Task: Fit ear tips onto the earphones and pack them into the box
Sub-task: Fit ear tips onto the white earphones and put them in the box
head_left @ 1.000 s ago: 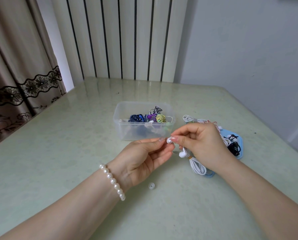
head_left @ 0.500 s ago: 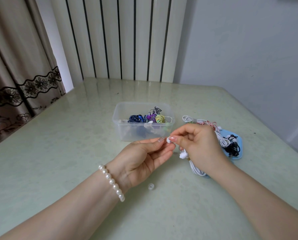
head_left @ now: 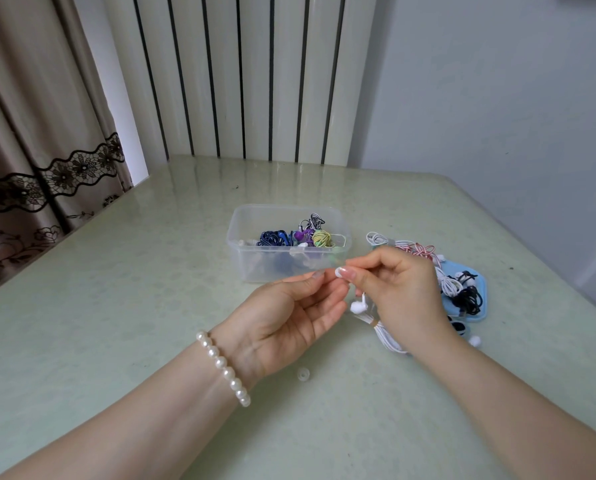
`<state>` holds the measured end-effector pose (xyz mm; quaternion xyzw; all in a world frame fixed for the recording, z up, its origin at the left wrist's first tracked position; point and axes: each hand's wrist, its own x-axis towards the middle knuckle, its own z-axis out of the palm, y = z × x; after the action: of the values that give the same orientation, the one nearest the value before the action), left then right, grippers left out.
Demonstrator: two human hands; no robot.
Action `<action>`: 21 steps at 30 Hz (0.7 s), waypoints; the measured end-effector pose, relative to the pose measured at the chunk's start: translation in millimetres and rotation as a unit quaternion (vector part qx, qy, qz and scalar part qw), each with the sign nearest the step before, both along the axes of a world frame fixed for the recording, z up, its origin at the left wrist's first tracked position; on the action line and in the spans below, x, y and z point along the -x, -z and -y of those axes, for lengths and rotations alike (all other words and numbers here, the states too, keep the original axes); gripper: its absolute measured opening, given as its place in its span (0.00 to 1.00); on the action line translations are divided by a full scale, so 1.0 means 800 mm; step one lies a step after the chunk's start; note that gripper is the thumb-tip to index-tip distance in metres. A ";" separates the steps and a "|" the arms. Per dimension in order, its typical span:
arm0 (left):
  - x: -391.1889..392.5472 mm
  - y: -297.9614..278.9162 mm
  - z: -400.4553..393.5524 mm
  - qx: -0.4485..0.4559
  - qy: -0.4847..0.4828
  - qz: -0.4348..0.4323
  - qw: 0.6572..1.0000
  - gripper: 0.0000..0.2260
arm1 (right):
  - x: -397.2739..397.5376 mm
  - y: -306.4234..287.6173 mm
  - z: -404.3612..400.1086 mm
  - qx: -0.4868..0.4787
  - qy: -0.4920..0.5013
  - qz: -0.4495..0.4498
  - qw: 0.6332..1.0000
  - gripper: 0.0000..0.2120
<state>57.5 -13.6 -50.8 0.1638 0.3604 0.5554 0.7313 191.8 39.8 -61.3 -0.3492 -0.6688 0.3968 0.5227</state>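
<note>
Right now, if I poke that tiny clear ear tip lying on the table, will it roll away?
Probably. The ear tip looks like a small round ring, so it may roll or skid. The table looks glossy and smooth, so little would stop it. It seems very light.

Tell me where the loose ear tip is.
In the head view, the clear ear tip lies on the table, just below the left hand.

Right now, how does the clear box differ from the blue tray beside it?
The clear box is see-through with tall walls; the blue tray is opaque and shallow. The box holds blue, purple and yellow-green earphone bundles; the tray carries black, white and red-white ones, some spilling past its edge. The box sits left of the right hand; the tray lies partly behind it. Both rest on the table.
</note>
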 end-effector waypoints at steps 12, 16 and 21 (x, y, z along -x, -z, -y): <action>0.001 0.001 -0.001 -0.063 0.002 -0.083 0.995 0.09 | -0.007 -0.008 -0.005 0.130 -0.030 -0.042 0.990 0.03; 0.001 0.001 0.000 -0.075 0.030 -0.100 0.992 0.10 | -0.006 -0.008 -0.002 0.151 -0.026 -0.047 0.987 0.04; 0.002 -0.002 0.001 -0.078 0.035 -0.107 0.991 0.12 | -0.007 -0.012 -0.001 0.191 -0.049 -0.056 0.979 0.04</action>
<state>55.8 -14.2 -49.3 0.2917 0.3862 0.5352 0.6923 197.1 40.9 -51.9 -0.3863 -0.5667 0.5615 0.4629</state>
